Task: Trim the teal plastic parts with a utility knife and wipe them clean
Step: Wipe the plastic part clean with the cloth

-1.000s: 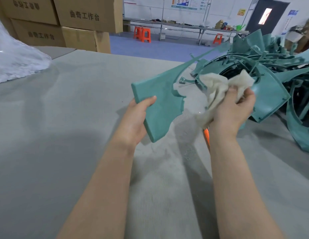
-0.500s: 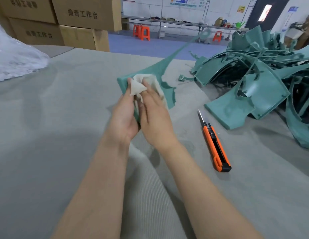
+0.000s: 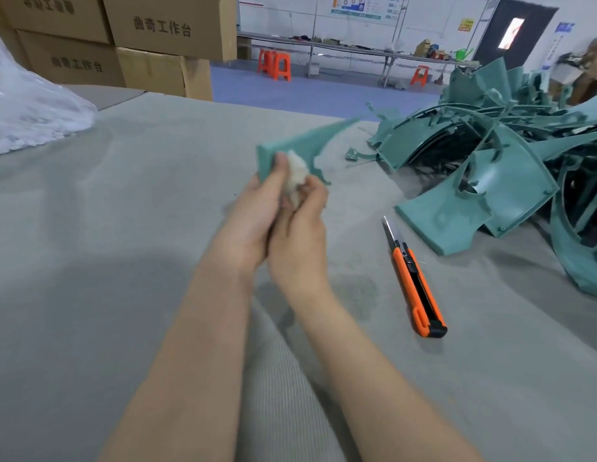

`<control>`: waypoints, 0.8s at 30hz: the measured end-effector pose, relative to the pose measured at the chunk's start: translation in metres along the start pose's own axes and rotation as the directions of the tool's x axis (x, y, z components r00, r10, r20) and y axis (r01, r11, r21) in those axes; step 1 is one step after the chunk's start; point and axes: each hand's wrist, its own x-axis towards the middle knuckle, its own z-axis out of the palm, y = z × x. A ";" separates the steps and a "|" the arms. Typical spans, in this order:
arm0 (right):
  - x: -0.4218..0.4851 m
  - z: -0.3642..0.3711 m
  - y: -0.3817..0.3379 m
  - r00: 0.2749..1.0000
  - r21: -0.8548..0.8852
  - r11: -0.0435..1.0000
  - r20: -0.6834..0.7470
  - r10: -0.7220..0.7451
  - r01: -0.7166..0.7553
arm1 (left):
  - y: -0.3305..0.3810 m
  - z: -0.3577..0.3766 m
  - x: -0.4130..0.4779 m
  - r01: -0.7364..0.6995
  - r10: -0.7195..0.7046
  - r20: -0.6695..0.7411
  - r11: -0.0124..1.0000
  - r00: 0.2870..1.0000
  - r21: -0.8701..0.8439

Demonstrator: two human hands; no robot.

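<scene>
A teal plastic part point(image 3: 307, 141) with a long thin tip is held above the grey table point(image 3: 124, 228). My left hand point(image 3: 257, 211) grips its wide end from the left. My right hand point(image 3: 300, 231) holds a bunched white cloth point(image 3: 295, 176) against the part's near edge. The two hands touch each other and hide the part's lower end. An orange utility knife point(image 3: 413, 278) lies on the table to the right of my hands, its blade out and pointing away from me.
A heap of teal plastic parts point(image 3: 510, 168) fills the table's right side. A clear plastic bag point(image 3: 30, 118) lies at the far left. Cardboard boxes point(image 3: 140, 41) are stacked behind the table. Orange stools point(image 3: 274, 65) stand on the blue floor.
My right hand has brought the cloth from the right over to the part, then drawn it down toward the part's near edge. The part now sits lower and flatter. The knife became visible.
</scene>
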 end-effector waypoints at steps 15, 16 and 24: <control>0.049 -0.046 0.044 0.986 -0.624 0.780 -0.154 -0.061 -0.049 | 0.012 -0.009 -0.023 0.014 -0.133 0.227 0.886 0.965 0.463; 0.055 -0.054 0.049 0.981 -0.636 0.761 -0.194 0.004 -0.129 | 0.014 -0.009 -0.026 0.004 -0.147 0.244 0.863 0.959 0.505; 0.049 -0.067 0.036 0.980 -0.502 0.845 -0.163 0.117 -0.185 | 0.019 -0.002 -0.028 -0.065 -0.085 0.211 0.785 0.974 0.617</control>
